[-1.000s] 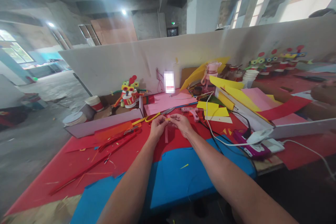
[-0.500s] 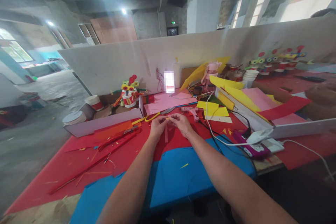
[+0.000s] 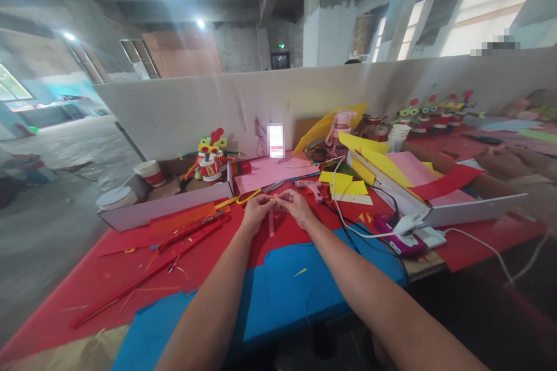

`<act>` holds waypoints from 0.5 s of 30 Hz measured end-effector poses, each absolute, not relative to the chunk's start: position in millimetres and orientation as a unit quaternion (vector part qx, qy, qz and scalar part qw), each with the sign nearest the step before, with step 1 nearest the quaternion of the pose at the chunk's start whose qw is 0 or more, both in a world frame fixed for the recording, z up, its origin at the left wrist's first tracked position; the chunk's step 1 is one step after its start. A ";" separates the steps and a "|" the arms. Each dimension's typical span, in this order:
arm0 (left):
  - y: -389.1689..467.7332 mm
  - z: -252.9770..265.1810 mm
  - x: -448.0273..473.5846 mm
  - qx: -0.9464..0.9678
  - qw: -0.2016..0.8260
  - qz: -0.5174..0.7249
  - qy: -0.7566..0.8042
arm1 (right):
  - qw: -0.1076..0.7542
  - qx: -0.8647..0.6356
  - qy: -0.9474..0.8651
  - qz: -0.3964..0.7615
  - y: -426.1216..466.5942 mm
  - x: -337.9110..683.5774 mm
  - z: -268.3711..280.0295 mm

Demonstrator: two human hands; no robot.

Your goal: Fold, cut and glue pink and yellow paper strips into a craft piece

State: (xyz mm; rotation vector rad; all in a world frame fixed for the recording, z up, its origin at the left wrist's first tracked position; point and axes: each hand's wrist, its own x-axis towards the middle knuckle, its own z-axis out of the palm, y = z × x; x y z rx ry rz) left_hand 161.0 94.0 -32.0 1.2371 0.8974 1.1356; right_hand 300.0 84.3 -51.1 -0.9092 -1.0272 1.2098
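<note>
Over the red sheet on the table, my left hand and my right hand meet fingertip to fingertip, both closed in a pinch. Between them is a narrow pink paper strip, its loose end hanging down toward me. A tiny yellow-orange bit shows at the fingertips, too small to make out. Just beyond my left hand lie yellow-handled scissors. A pink glue gun rests beyond my right hand. Behind the hands are pink paper sheets.
At left, an open box holds paper cups and a paper-cup robot figure. Yellow paper pieces, a purple power strip with cables, and a box of coloured paper sit right. A blurred person's arm reaches in at far right.
The view has shifted slightly, so the table's things sit a little further left. Both hands keep their pinch on the strip. A blurred arm of another person now shows more clearly at far right.
</note>
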 end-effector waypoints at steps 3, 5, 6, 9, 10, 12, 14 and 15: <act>92.1 -32.2 161.5 0.513 0.585 0.497 0.385 | 0.582 -0.474 -0.530 0.395 87.3 317.7 -42.4; 90.6 -32.2 161.9 0.513 0.580 0.500 0.389 | 0.547 -0.570 -0.574 0.215 87.6 339.0 -34.9; 89.9 -32.3 162.2 0.516 0.575 0.501 0.390 | 0.507 -0.622 -0.583 0.131 87.3 350.5 -32.0; 89.6 -33.4 163.5 0.529 0.559 0.503 0.393 | 0.366 -0.729 -0.578 0.012 86.3 378.2 -29.6; 90.0 -34.1 163.9 0.533 0.553 0.504 0.394 | 0.336 -0.749 -0.570 0.008 86.6 383.3 -30.8; 91.4 -35.7 164.3 0.537 0.544 0.508 0.397 | 0.287 -0.778 -0.559 0.024 88.3 387.1 -35.2; 93.3 -37.3 163.9 0.536 0.537 0.513 0.402 | 0.241 -0.795 -0.556 0.040 91.5 385.2 -39.7; 94.4 -38.1 163.5 0.534 0.534 0.515 0.404 | 0.228 -0.797 -0.557 0.043 93.2 383.6 -41.3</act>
